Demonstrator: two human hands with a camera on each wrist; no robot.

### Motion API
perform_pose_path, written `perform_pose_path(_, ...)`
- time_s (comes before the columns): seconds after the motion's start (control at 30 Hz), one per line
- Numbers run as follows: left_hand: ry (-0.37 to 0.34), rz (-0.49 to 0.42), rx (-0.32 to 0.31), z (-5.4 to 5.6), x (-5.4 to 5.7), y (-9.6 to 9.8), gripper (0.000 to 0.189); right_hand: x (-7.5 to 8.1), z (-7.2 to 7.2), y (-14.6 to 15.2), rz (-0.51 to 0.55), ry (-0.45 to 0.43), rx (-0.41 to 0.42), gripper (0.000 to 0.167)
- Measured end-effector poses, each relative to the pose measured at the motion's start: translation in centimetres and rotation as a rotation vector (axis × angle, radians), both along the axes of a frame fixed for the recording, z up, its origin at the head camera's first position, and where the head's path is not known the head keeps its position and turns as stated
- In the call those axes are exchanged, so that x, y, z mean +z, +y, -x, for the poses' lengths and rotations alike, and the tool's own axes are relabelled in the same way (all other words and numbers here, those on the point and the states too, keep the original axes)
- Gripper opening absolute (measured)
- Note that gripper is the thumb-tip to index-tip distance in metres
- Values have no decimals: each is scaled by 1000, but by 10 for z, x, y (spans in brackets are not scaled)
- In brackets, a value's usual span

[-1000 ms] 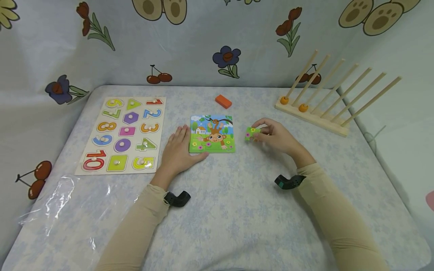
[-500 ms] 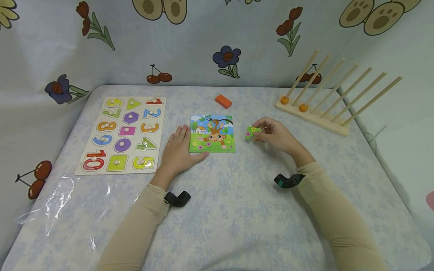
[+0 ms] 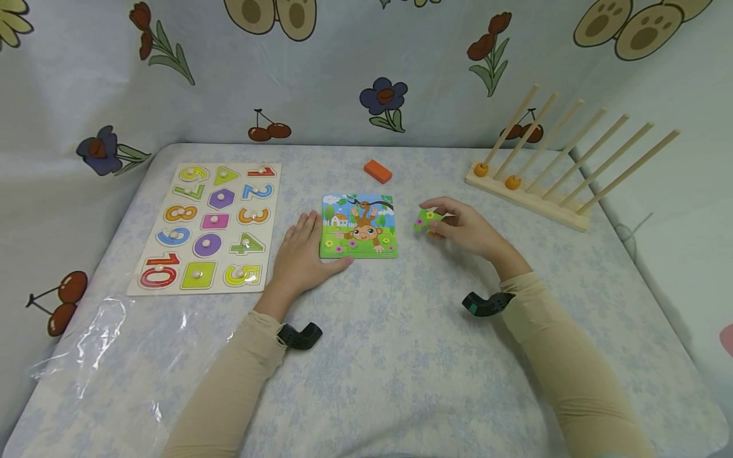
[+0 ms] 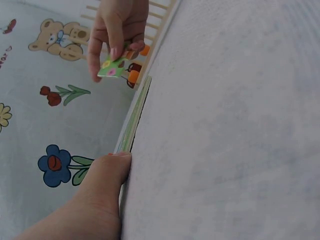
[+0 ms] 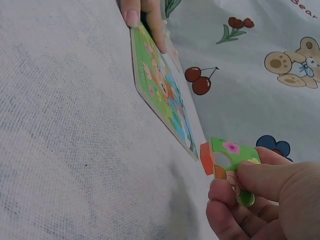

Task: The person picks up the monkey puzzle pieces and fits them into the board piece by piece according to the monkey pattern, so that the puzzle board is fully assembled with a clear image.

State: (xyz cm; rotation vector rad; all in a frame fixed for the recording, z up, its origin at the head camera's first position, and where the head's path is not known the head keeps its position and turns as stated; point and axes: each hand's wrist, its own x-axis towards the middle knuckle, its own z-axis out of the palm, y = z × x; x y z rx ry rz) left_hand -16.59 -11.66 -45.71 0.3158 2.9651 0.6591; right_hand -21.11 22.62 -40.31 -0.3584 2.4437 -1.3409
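Note:
A square monkey jigsaw puzzle (image 3: 361,226) lies flat on the table. My left hand (image 3: 301,257) rests along its left side, fingers straight, thumb at the lower edge; the left wrist view shows that thumb (image 4: 107,175) against the board's side. To the right of the puzzle, my right hand (image 3: 466,228) pinches a green jigsaw piece (image 3: 426,221) between thumb and fingers. Pink and yellow flowers and a bit of brown print show on the piece (image 5: 232,155) in the right wrist view, where it is held up above the table, partly covered by the thumb.
An orange block (image 3: 378,171) lies behind the puzzle. At the left is a number-and-shape peg board (image 3: 214,226), with clear plastic wrap (image 3: 103,337) in front. A wooden rack (image 3: 527,200) with upright rods and two orange beads stands at the back right.
The right hand has tilted the jigsaw piece slightly, and its fingers have shifted a little on it. The left hand and the puzzle have stayed put.

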Motion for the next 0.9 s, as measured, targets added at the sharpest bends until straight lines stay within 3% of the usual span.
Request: perform_pose_path(0.9, -10, -1, 6, -1, 1, 0, 117, 2, 11, -24, -80, 71, 59, 36)
